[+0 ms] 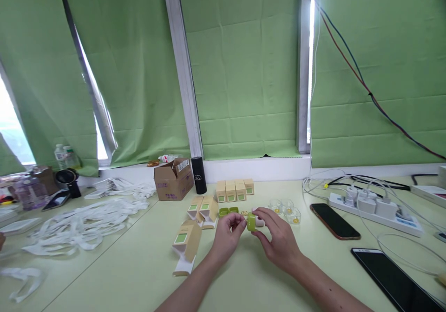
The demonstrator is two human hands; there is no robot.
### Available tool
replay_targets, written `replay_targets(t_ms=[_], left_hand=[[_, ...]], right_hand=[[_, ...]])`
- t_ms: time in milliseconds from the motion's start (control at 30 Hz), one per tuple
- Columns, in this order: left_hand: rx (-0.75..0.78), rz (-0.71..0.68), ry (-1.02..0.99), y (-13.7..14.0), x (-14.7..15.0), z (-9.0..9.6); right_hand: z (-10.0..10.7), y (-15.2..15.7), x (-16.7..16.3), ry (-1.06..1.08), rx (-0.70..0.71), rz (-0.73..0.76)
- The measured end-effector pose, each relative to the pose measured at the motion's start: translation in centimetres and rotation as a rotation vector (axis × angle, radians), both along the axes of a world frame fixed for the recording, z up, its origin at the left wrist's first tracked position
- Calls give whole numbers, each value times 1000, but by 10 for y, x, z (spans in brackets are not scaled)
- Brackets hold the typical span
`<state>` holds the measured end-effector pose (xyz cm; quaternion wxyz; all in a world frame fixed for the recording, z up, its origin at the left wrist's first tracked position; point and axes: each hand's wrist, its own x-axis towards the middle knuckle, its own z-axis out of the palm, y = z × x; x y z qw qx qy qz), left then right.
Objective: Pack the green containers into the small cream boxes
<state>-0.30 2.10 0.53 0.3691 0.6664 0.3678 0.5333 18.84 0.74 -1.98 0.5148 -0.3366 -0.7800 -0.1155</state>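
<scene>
Between the thumb and fingers of my right hand [277, 235] is a small green cap-like piece [251, 222], with a whitish part beside it under the fingers. Right beside it, the fingers of my left hand [228, 237] are pinched together; whatever they hold is too small or hidden to make out. Just beyond my hands lie green square pieces [228, 210] and several tiny yellowish rings [245, 213]. Clear plastic cups [287, 209] with yellow centres stand behind my right hand. An open cardboard box [187, 240] with a green label lies left of my left hand.
Small closed boxes [230, 191] stand in a row at the back, near a black bottle [198, 175] and a brown carton [173, 179]. White straps [87, 221] are heaped at left. Phones [335, 221], a tablet [393, 279] and a power strip [376, 214] with cables lie at right.
</scene>
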Motion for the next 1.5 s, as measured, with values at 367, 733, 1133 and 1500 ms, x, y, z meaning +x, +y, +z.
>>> replay_targets(t_ms=[367,733,1133,1500], left_hand=[[0,4,30,0,0,0],[0,21,21,1,-1,0],[-11,34,6,3,-4,-2],[2,139,-55,14,-8,-8]], right_hand=[[0,1,1,-2,-10,-2],[4,-1,1,16,22,-11],[-1,2,2,10,-20,-14],[-1,2,3,64,-99,-23]])
